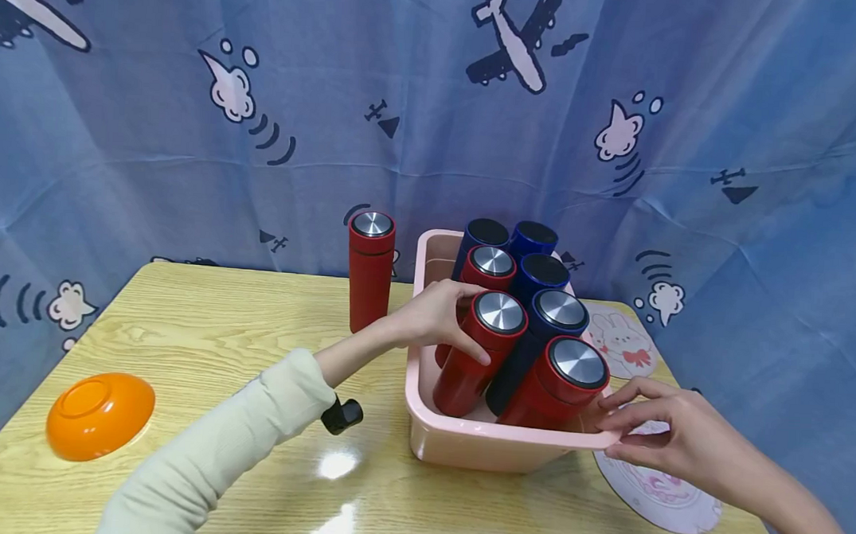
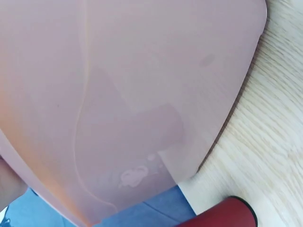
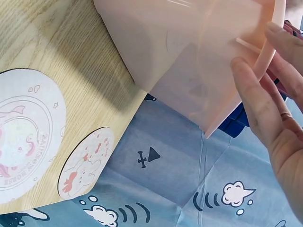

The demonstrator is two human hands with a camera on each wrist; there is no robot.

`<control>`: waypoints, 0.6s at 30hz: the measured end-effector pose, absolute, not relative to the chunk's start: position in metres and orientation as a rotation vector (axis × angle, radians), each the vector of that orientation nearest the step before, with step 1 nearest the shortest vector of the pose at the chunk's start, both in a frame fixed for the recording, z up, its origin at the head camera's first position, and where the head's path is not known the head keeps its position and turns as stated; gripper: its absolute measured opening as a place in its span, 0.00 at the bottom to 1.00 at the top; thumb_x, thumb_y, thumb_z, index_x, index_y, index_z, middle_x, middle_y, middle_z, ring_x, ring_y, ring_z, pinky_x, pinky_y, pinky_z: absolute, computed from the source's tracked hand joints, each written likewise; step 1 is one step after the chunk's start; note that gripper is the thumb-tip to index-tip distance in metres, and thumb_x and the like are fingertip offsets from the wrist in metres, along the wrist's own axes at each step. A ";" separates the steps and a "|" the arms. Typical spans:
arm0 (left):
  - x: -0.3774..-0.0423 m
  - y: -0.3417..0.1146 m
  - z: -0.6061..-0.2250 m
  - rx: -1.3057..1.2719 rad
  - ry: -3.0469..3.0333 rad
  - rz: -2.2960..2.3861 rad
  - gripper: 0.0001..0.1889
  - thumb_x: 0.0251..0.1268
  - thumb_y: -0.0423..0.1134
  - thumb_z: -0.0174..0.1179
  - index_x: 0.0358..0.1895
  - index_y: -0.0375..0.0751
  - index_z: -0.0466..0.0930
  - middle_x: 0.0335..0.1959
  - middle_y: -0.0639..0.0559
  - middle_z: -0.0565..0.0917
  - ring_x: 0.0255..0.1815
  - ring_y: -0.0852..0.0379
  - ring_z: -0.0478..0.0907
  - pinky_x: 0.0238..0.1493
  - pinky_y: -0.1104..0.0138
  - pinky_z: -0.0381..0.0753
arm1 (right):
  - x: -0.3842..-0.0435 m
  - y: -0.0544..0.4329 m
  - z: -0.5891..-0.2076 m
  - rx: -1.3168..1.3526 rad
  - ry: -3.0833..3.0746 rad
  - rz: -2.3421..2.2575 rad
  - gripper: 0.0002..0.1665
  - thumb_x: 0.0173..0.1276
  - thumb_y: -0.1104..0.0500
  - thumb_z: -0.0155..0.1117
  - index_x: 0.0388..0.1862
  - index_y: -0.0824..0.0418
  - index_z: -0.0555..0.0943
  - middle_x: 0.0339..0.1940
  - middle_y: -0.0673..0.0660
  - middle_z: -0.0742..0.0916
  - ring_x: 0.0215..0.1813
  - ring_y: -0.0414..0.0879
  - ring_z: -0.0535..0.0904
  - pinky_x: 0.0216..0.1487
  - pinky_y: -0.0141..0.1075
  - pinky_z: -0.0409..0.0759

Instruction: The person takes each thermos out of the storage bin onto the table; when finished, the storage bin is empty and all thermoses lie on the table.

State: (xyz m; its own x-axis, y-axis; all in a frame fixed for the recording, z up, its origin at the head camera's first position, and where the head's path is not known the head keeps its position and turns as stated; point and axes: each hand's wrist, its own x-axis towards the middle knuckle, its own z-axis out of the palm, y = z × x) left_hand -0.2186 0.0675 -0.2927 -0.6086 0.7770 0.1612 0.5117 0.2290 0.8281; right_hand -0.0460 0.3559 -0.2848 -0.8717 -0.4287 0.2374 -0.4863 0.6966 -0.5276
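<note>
A pink plastic bin (image 1: 463, 452) on the table holds several thermos bottles, some red and some blue. My left hand (image 1: 436, 315) reaches over the bin's left rim and grips a red thermos (image 1: 478, 349) with a silver lid, thumb on its near side and fingers behind. At the bin's near right corner my right hand (image 1: 672, 429) pinches the rim, as the right wrist view also shows at the bin wall (image 3: 189, 56). Another red thermos (image 1: 555, 384) leans in that corner, beside a dark blue thermos (image 1: 539, 343).
A lone red thermos (image 1: 370, 280) stands on the table left of the bin. An upturned orange bowl (image 1: 99, 416) lies at the far left. Right of the bin are a round printed mat (image 1: 665, 488) and a rabbit mat (image 1: 618, 339). A blue patterned curtain (image 1: 335, 96) hangs behind.
</note>
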 end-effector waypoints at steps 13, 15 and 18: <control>-0.222 0.060 -0.290 1.212 2.115 1.192 0.38 0.40 0.35 0.78 0.60 0.36 0.72 0.49 0.49 0.84 0.48 0.61 0.80 0.53 0.72 0.76 | -0.047 0.359 -0.290 0.804 -2.767 0.948 0.18 0.43 0.69 0.78 0.35 0.54 0.88 0.39 0.49 0.83 0.44 0.29 0.76 0.28 0.26 0.82; -0.224 0.060 -0.289 1.234 2.118 1.153 0.39 0.41 0.35 0.78 0.61 0.37 0.70 0.50 0.49 0.83 0.49 0.61 0.79 0.54 0.72 0.75 | -0.049 0.359 -0.289 0.815 -2.766 0.904 0.18 0.42 0.68 0.79 0.34 0.54 0.89 0.38 0.48 0.83 0.43 0.29 0.76 0.28 0.25 0.81; -0.225 0.058 -0.287 1.253 2.126 1.111 0.40 0.41 0.36 0.78 0.61 0.37 0.69 0.50 0.50 0.82 0.50 0.60 0.77 0.55 0.72 0.74 | -0.052 0.357 -0.286 0.849 -2.766 0.818 0.18 0.41 0.65 0.81 0.32 0.51 0.89 0.37 0.47 0.83 0.41 0.30 0.76 0.27 0.24 0.79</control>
